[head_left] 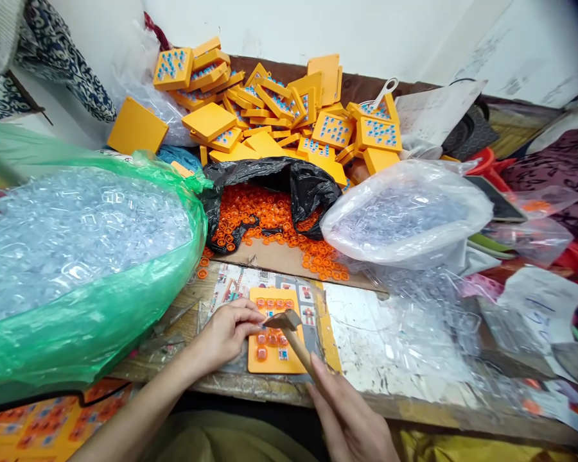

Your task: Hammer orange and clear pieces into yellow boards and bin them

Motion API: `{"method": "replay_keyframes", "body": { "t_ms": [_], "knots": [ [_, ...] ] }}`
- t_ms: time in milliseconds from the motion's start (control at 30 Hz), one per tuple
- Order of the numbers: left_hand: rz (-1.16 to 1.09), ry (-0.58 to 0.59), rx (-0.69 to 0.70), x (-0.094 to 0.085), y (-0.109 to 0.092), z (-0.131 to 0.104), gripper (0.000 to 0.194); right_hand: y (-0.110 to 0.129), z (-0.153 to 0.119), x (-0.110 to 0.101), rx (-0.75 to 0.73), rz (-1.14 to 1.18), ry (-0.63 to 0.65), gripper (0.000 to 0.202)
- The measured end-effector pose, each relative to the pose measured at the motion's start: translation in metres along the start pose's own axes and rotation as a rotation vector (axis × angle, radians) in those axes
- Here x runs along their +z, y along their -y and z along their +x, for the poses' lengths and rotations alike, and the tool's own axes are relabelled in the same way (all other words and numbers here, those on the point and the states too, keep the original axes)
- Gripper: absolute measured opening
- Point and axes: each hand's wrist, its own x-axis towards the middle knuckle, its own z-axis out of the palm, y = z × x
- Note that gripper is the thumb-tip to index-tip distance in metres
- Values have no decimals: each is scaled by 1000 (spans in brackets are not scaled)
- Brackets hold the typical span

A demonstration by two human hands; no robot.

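Note:
My right hand (351,417) grips the wooden handle of a small hammer (283,319), its metal head over an orange-yellow plastic board (274,366). The board lies flat at the bench's front, carrying several translucent orange caps (261,353) and a few bare blue-and-white spots. At the board's left edge, my left hand (231,330) has thumb and fingers pinched together beside the hammer head. Whatever sits between those fingertips is too small to make out. The hammer head hides part of the board's middle.
Loose orange rings (264,212) spill from a black bag (315,186). Clear plastic pieces fill a green bag (173,282) on the left and a white bag (404,253) on the right. Similar boards (255,144) are heaped against the wall. Clear scraps (424,321) litter the right side.

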Motion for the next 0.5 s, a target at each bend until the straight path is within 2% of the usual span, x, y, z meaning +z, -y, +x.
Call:
{"method": "replay_keyframes", "body": {
  "t_ms": [233,400,500],
  "knots": [
    [-9,-5,-13,0,1,-3,18,0,-3,4,57,23,-192,56],
    [142,-94,172,10,11,-13,19,-3,-4,5,10,14,-80,62],
    [170,-147,197,13,14,-17,20,-5,-8,7,-1,-5,-50,63]
  ]
}}
